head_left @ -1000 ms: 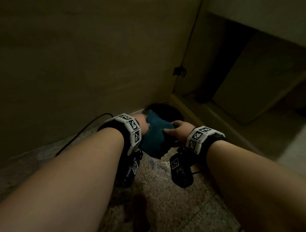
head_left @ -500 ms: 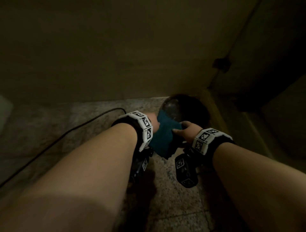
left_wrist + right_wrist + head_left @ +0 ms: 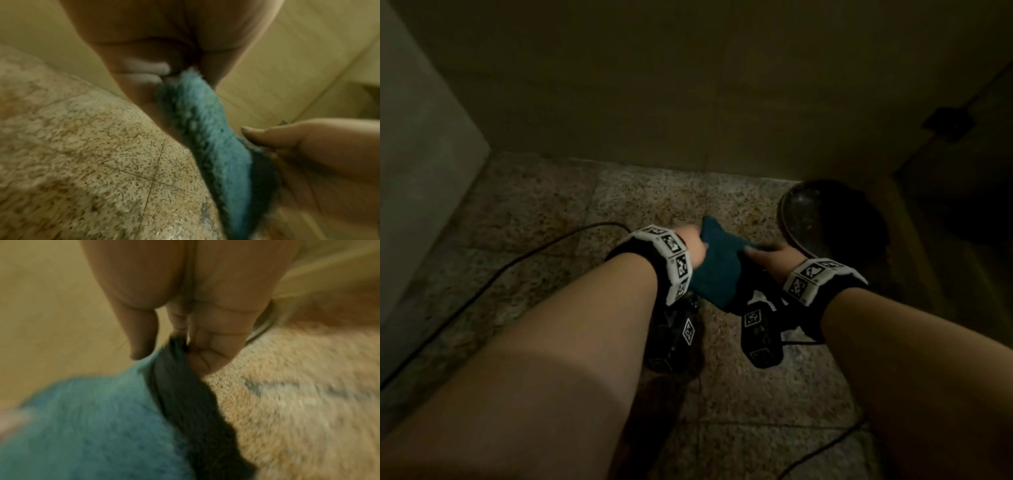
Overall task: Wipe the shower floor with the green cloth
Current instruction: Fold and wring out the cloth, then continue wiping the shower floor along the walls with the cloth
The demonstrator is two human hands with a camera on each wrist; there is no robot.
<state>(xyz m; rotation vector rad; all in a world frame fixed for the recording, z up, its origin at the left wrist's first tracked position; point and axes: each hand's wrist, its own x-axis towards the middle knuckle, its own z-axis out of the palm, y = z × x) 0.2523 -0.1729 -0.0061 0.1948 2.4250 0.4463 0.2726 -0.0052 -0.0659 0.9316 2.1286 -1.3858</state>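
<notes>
— Cloth first: where is it?

— The green cloth (image 3: 717, 270) hangs stretched between both hands, just above the shower floor (image 3: 571, 219), near the floor's far edge where it meets the back wall (image 3: 688, 102). Its lower corner droops toward the speckled tiles; I cannot tell whether it touches them.

— And the left hand?

— The left hand (image 3: 693, 246) grips the cloth's left end. From the left wrist view the fingers (image 3: 144, 71) are curled tight, with the fluffy edge (image 3: 205, 123) bunched inside the fist.

— The right one?

— The right hand (image 3: 777, 260) pinches the opposite end. Its wrist view, though blurred, shows thumb (image 3: 139, 337) and fingers closed on a dark fold of the fabric (image 3: 180, 369).

— Anything else down there?

— A dark round basin (image 3: 822, 219) sits at the floor's far right corner, just beyond the right hand. A black cable (image 3: 517, 260) runs across the left part of the floor toward the left wrist. Both wrists wear bands (image 3: 671, 260) with black-and-white markers. A pale panel (image 3: 417, 192) stands along the floor's left edge.
</notes>
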